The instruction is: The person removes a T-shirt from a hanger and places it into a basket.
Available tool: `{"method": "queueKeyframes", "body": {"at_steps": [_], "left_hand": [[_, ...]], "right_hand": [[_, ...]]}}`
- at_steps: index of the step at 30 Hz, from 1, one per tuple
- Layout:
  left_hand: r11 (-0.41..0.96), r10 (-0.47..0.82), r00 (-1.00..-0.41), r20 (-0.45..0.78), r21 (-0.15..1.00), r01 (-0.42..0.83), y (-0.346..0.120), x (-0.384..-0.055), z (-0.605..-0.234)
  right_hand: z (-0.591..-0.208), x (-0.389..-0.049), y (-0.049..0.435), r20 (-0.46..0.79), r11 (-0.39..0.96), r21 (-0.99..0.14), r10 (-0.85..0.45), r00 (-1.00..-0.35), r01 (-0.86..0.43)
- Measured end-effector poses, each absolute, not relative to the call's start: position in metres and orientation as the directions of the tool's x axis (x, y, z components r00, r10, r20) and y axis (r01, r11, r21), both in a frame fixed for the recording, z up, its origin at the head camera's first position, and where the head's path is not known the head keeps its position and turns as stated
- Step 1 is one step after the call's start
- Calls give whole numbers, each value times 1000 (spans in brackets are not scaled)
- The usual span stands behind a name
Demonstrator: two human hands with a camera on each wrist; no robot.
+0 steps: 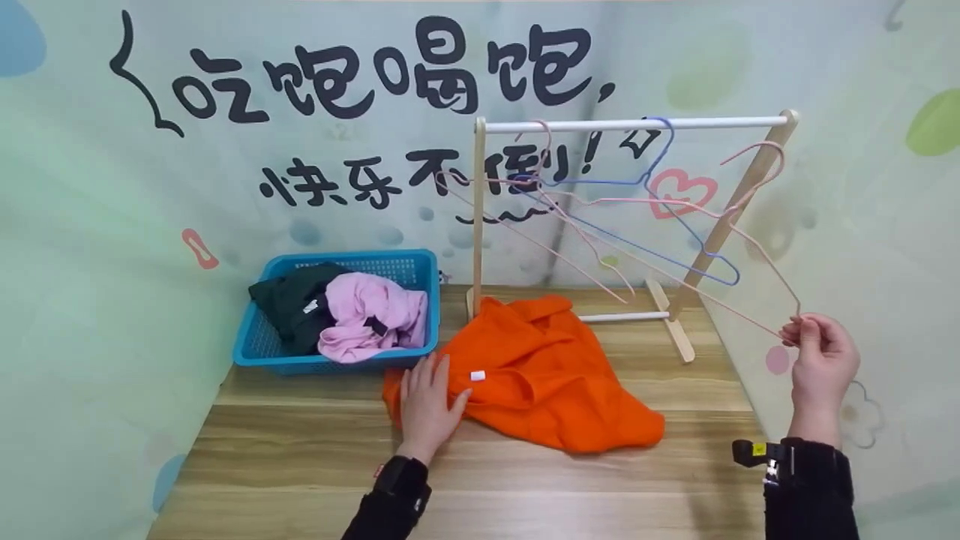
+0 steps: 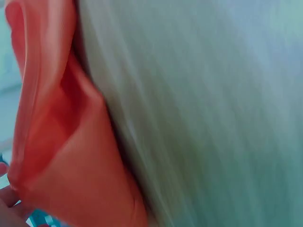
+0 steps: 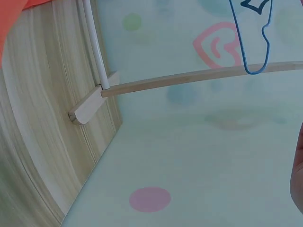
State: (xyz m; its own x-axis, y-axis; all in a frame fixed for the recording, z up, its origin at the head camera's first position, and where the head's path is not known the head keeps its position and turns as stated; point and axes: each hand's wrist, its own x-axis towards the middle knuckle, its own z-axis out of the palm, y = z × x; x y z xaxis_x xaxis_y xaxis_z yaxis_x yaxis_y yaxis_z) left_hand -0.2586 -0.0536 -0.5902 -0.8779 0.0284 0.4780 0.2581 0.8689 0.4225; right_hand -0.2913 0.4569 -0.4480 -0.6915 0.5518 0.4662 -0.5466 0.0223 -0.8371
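Note:
An orange garment [image 1: 555, 382] with a small white tag lies rumpled on the wooden table. My left hand [image 1: 427, 409] rests on its left part, fingers extended and thumb spread. In the left wrist view, fingertips [image 2: 8, 196] touch the edge of the orange cloth. Up at the right, my right hand [image 1: 825, 356] pinches the lower corner of a pink wire hanger [image 1: 729, 215] between thumb and fingers. This hanger's hook is off the rack's bar. Only a sliver of the right hand [image 3: 297, 179] shows in the right wrist view.
A wooden rack with a white top bar [image 1: 600, 124] stands at the back; a pink hanger [image 1: 548, 142] and a blue hanger [image 1: 670, 139] hang there. Left of it, a blue basket [image 1: 337, 367] holds a dark green garment [image 1: 300, 300] and a pink garment [image 1: 375, 307]. Printed walls enclose the table.

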Motion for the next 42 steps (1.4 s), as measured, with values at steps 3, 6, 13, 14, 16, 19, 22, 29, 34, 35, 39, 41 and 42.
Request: {"method": "queueKeyframes", "body": {"at_steps": [3,6,13,14,16,19,22,29,34,35,39,41,42], "left_hand": [[881,49,-887,459,398,255,-43,-257,-591],[895,69,-900,429,371,246,-33,-255,-590],[921,117,-919,377,304,242,-13,-255,-586],[923,125,-921,369,296,244,-10,-255,-586],[923,139,-923,358,291,252,-5,-255,-585],[923,154,-928,338,286,258,0,-256,-586],[930,158,-933,322,269,251,4,-259,-586],[936,163,-946,281,258,238,10,-268,-579],[933,176,-959,222,273,234,17,-275,-575],[932,177,-961,213,277,234,18,-276,-575],[925,177,-967,183,304,227,23,-279,-577],[922,172,-971,166,321,218,24,-280,-580],[921,169,-973,159,325,213,25,-280,-582]], "right_hand": [[-448,-292,460,449,3,-835,581,-679,-550],[-448,-293,461,430,-19,-833,609,-667,-554],[-446,-305,448,431,57,-862,607,-668,-504],[-445,-308,444,438,75,-863,601,-669,-499],[-442,-314,436,448,117,-871,587,-675,-477],[-433,-322,423,455,186,-883,570,-684,-432],[-423,-330,409,464,270,-885,547,-696,-378],[-407,-348,382,477,320,-878,515,-713,-357],[-407,-354,364,499,360,-863,493,-713,-355],[-409,-355,362,504,371,-859,488,-713,-354],[-418,-357,357,513,388,-851,474,-715,-354],[-422,-357,355,522,391,-846,463,-717,-363],[-424,-357,354,531,397,-840,456,-715,-370]]}}
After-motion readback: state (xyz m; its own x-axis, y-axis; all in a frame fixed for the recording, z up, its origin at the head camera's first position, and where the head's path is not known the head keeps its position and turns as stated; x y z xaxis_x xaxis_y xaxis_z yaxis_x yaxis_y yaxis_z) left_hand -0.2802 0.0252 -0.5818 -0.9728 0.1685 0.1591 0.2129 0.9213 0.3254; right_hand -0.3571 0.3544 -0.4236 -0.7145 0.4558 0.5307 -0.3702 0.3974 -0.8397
